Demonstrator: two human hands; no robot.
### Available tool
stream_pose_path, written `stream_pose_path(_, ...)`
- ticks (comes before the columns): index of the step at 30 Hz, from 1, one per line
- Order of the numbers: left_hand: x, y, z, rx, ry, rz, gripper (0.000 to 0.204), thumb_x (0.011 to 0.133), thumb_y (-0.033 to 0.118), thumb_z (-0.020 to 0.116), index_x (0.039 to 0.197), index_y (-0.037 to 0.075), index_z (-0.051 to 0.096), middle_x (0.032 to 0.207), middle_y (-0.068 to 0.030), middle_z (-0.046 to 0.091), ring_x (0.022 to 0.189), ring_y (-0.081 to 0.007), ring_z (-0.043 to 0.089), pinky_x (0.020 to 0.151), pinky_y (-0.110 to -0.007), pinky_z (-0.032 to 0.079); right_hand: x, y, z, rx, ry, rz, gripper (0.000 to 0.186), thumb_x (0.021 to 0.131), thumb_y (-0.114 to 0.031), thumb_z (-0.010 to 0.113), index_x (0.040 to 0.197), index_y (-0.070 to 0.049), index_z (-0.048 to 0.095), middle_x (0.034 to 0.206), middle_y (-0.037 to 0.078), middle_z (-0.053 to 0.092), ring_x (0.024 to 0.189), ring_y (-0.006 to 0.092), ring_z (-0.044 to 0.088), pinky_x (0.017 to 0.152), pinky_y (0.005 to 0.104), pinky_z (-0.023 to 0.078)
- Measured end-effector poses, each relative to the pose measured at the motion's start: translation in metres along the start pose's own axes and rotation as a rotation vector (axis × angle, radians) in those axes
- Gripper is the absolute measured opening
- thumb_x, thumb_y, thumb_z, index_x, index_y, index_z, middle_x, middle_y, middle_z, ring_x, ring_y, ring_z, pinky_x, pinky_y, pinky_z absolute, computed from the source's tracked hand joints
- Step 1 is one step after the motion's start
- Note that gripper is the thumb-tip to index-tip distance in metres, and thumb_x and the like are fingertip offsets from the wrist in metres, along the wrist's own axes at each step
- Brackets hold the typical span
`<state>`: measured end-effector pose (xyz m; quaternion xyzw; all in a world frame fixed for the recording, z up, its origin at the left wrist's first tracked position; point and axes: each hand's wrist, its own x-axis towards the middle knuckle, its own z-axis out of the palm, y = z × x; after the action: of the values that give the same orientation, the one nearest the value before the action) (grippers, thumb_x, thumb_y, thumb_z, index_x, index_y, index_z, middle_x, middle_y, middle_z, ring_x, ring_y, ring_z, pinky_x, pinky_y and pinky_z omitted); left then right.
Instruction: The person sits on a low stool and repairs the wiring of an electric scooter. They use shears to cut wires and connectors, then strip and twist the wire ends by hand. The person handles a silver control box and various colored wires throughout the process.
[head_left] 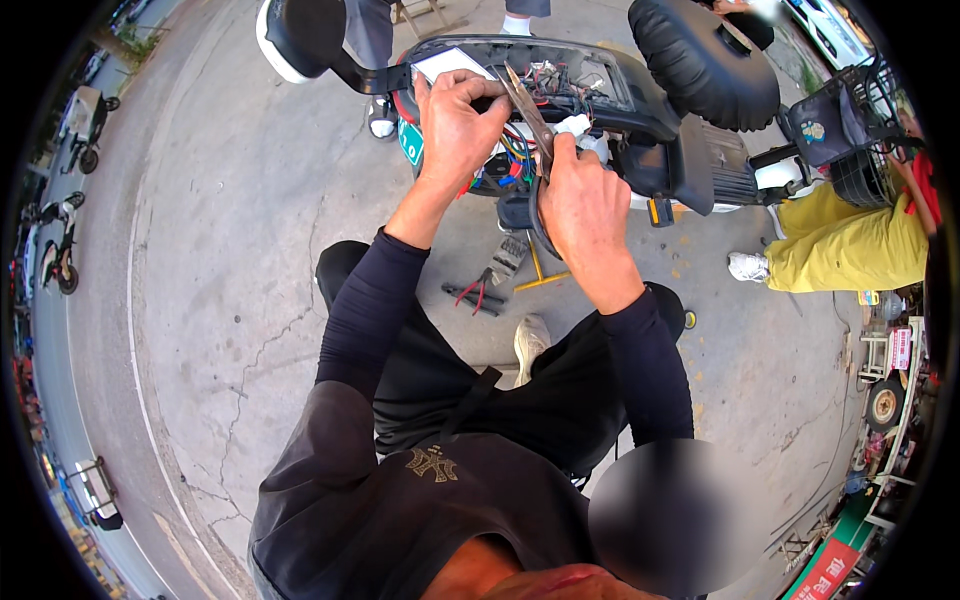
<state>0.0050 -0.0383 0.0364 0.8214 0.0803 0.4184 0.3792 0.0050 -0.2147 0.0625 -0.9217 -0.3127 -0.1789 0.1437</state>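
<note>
A pair of scissors point(533, 118) is in my right hand point(585, 215), its fingers closed around the handles. The worn metal blades point up and slightly left, parted a little at the tips. Just left of the blades, my left hand point(455, 125) is closed in a pinch; a small dark piece shows at its fingertips, too small to name. Both hands are over the opened end of an electric scooter point(640, 110). Bundles of coloured wires point(515, 165) with plugs hang out below my hands, and more wiring lies in the open body. A white flat piece point(455, 65) sits behind my left hand.
Red-handled pliers point(480, 290) and a grey block-like part point(508, 258) lie on the ground by a yellow stand point(540, 278). A mirror point(300, 35) juts out at upper left. At right stands a person in yellow trousers point(840, 240); another person's legs are behind the scooter.
</note>
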Motion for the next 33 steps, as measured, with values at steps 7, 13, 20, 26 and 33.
stream_pose_path(7,-0.001,-0.002,0.003,-0.009,-0.035,0.011,0.014,0.081,0.020,0.077,0.089,0.009,0.078,0.090,-0.0036,0.072,0.097,-0.0202,0.063,0.120,-0.059,0.009,0.011,0.016,-0.029,-0.033,0.315,0.007,0.019,0.088,-0.021,0.067,0.093,-0.009,0.054,0.070,0.010,0.065,0.060,0.0345,0.068,0.050,0.0436,0.051)
stream_pose_path(13,0.006,-0.005,-0.010,-0.050,-0.117,0.004,0.028,0.086,0.021,0.075,0.110,0.005,0.073,0.098,-0.0069,0.075,0.101,-0.0174,0.066,0.120,-0.050,0.013,-0.028,0.072,-0.095,0.595,0.474,0.313,0.022,0.095,-0.022,0.067,0.105,-0.003,0.065,0.063,0.001,0.056,0.050,0.0132,0.055,0.048,0.0319,0.042)
stream_pose_path(20,0.008,-0.013,-0.015,-0.343,-0.238,-0.166,0.034,0.094,0.011,0.067,0.126,-0.001,0.064,0.104,-0.0078,0.070,0.098,-0.0127,0.063,0.097,-0.029,0.046,-0.146,0.139,-0.063,0.726,-0.066,0.580,0.025,0.094,-0.021,0.069,0.105,0.001,0.067,0.068,-0.003,0.052,0.063,0.0036,0.045,0.058,0.0223,0.037)
stream_pose_path(26,0.012,-0.009,-0.030,-0.391,-0.282,-0.202,0.026,0.096,0.006,0.061,0.121,-0.001,0.066,0.106,-0.0056,0.068,0.097,-0.0110,0.061,0.092,-0.026,0.048,-0.233,0.212,-0.024,0.603,0.068,0.904,0.033,0.094,-0.030,0.069,0.102,0.002,0.066,0.065,-0.001,0.054,0.057,0.0065,0.049,0.052,0.0250,0.040)
stream_pose_path(33,0.012,-0.015,-0.037,-0.105,-0.335,-0.013,0.020,0.096,0.005,0.058,0.109,0.000,0.072,0.106,-0.0065,0.069,0.101,-0.0145,0.062,0.093,-0.029,0.048,-0.354,0.261,0.065,0.673,-0.220,1.155,0.034,0.092,-0.034,0.070,0.086,-0.001,0.064,0.059,0.001,0.054,0.046,0.0099,0.051,0.043,0.0272,0.040)
